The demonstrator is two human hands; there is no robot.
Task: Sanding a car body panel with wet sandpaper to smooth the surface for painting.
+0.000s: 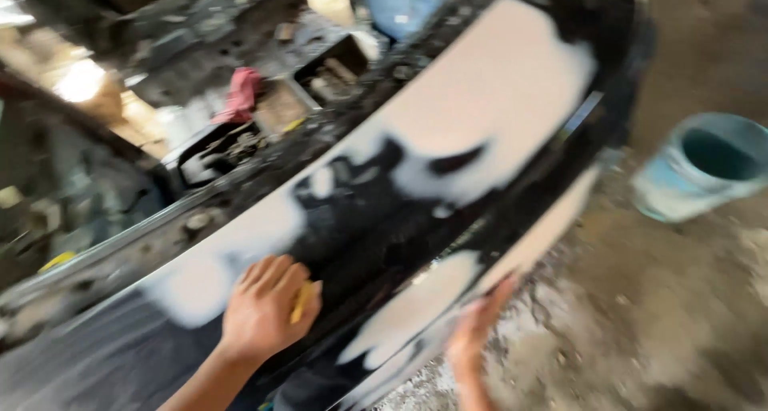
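1. Far left: blurred clutter of dark metal parts, with a bright glare patch [80, 81] near the upper edge.
2. Upper left of centre: pink rag [240, 93] lying among open dark trays [332, 71] of small parts; contents too blurred to tell apart.
3. Centre, running from lower left to upper right: long black car panel [360, 219], tilted, patched with pale filler [496, 91] in several large areas, dark paint showing between them.
4. Lower left of centre: left hand [268, 307] pressed flat on the panel at the edge of a pale patch, fingers curled over a small yellow pad [302, 301]; grip clenched on that pad, pad touching the dark surface.
5. Just right of it: another pale filler patch [416, 307] on the panel's lower face, between the two hands.
6. Lower centre-right: right hand [474, 339] against the panel's lower edge, fingers stretched up along the rim, touching it; motion blur heavy, so cannot tell whether the grip clasps the edge or only rests there.
7. Below and right of the panel: dusty grey floor [640, 323], speckled with pale powder near the panel's edge.
8. Far right: light blue bucket [704, 167] standing on the floor, well apart from both hands, mouth open and dark inside.
9. Top centre: blue sheet or bag [404, 3] behind the panel, partly hidden.
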